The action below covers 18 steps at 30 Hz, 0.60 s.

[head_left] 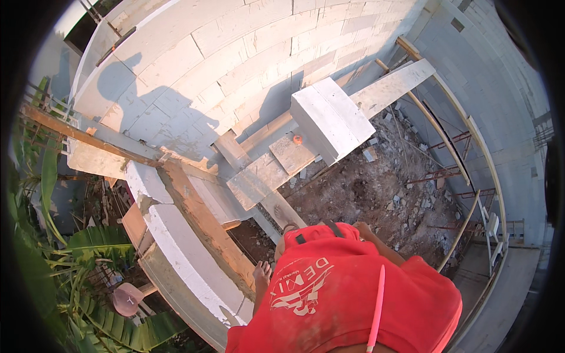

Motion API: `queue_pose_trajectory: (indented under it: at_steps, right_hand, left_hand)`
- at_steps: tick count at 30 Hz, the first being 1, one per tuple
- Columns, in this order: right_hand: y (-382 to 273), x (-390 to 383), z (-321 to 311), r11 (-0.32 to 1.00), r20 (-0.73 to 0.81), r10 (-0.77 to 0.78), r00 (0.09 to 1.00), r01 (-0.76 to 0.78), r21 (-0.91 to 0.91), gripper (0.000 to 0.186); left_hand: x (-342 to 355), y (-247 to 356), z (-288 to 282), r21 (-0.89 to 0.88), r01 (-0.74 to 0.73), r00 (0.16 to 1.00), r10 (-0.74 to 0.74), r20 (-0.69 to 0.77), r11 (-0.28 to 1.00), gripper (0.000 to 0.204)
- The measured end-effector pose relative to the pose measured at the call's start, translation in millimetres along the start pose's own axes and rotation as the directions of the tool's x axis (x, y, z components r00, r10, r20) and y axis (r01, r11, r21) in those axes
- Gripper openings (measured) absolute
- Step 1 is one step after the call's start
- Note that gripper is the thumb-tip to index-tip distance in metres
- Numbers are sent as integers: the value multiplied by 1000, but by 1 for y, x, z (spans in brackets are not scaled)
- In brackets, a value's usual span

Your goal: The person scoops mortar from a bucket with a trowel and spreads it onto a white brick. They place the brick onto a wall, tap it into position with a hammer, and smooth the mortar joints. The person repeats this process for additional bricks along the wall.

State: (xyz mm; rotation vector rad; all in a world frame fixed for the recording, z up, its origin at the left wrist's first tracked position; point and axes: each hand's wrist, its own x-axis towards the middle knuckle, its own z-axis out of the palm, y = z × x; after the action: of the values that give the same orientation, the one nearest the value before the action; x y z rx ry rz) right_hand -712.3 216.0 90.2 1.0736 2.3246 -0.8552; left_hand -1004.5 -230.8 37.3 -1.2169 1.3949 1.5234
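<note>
My left hand hangs by my red shirt, fingers apart and empty, just above the top of a low white block wall with a wooden board lying along it. Only a small part of my right hand shows past the shirt's edge, above the rubble; its fingers are hidden. Ahead, a big white building block rests on wooden planks, with a small orange object beside it. A pink strip lies across my shirt.
A tall white block wall curves behind the planks. Below lies a dirt floor strewn with rubble, with metal frames and a white ladder at the right. Banana leaves and a pink cap are at the lower left.
</note>
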Motion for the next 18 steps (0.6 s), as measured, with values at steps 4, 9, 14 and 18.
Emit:
queue_pose_trajectory:
  at_steps: [4, 9, 14, 18]
  right_hand:
    - [-4, 55, 0, 984, 32, -103, 994, 107, -146, 48]
    - [-29, 73, -44, 543, 155, 531, 833, -475, 692, 30]
    - [-54, 104, -70, 199, 326, 636, 700, -556, 807, 32]
    - [-47, 177, -73, 3, 435, 682, 588, -597, 802, 44]
  left_hand:
    - [5, 93, 85, 148, -97, 994, 87, 68, 984, 44]
    - [19, 229, 224, 426, -257, 964, 200, 174, 868, 44]
    - [32, 324, 380, 547, -429, 894, 252, 369, 719, 53]
    - [48, 355, 506, 581, -462, 872, 223, 437, 670, 50]
